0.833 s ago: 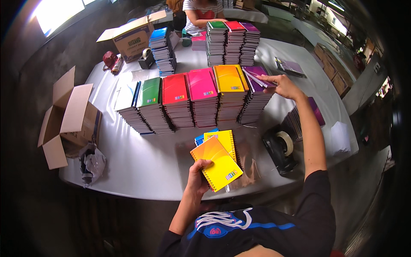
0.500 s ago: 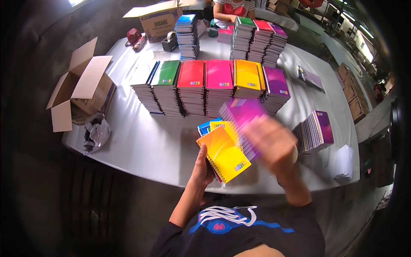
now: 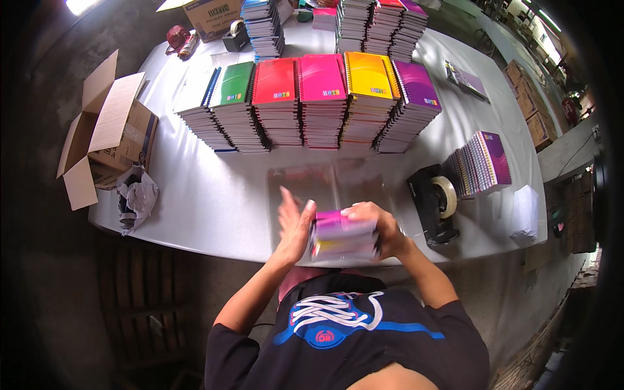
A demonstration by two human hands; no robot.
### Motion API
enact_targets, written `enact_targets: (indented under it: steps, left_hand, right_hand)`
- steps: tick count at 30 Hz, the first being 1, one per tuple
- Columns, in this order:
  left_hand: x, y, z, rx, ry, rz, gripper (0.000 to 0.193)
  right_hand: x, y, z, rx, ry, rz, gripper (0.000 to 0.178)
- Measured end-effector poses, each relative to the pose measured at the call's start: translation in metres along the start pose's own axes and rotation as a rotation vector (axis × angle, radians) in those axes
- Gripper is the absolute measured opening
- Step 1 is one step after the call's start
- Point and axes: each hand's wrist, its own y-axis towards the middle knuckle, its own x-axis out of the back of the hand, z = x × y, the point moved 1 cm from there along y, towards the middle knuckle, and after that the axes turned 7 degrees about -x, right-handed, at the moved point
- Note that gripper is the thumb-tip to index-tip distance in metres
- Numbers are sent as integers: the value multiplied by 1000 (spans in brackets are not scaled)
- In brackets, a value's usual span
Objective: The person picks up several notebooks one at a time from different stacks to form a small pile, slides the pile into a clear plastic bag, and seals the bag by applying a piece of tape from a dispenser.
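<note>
A small stack of spiral notebooks [image 3: 343, 235], purple on top with a yellow edge lower down, is blurred by motion above the table's near edge. My right hand [image 3: 388, 229] grips its right side, fingers bent over the top. On the other side my left hand [image 3: 294, 226] is open, its fingers stretched up and slightly smeared, the palm side close against the stack. Whether the left palm presses on it I cannot tell. Clear plastic sheets [image 3: 328, 179] lie flat on the table just beyond the notebooks.
Tall notebook piles in green [image 3: 234, 84], red [image 3: 276, 81], pink [image 3: 322, 78], yellow [image 3: 370, 75] and purple [image 3: 417, 88] stand in a row ahead. At right are a black tape dispenser [image 3: 426, 208] and more purple notebooks [image 3: 478, 166]. An open carton [image 3: 120, 140] stands left.
The yellow notebook and the purple ones are now together in one stack, lower and nearer me. My left hand has opened from its grip. The view has tipped downward, and the tape dispenser now shows.
</note>
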Motion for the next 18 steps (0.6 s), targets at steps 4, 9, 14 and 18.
enact_targets:
  steps: [4, 9, 14, 18]
  left_hand:
    - [-3, 29, 17, -755, -313, 142, 95]
    - [-41, 45, 101, -660, -57, 129, 115]
    - [-63, 43, 88, -626, -507, -47, 123]
    - [-56, 53, 83, -568, -581, 35, 111]
  right_hand:
    - [-30, -22, -46, -500, 347, -212, 72]
    - [-55, -43, -89, -395, 434, -205, 112]
    - [-70, -39, -82, -422, 387, -269, 108]
    - [-43, -35, -75, -549, 334, -58, 87]
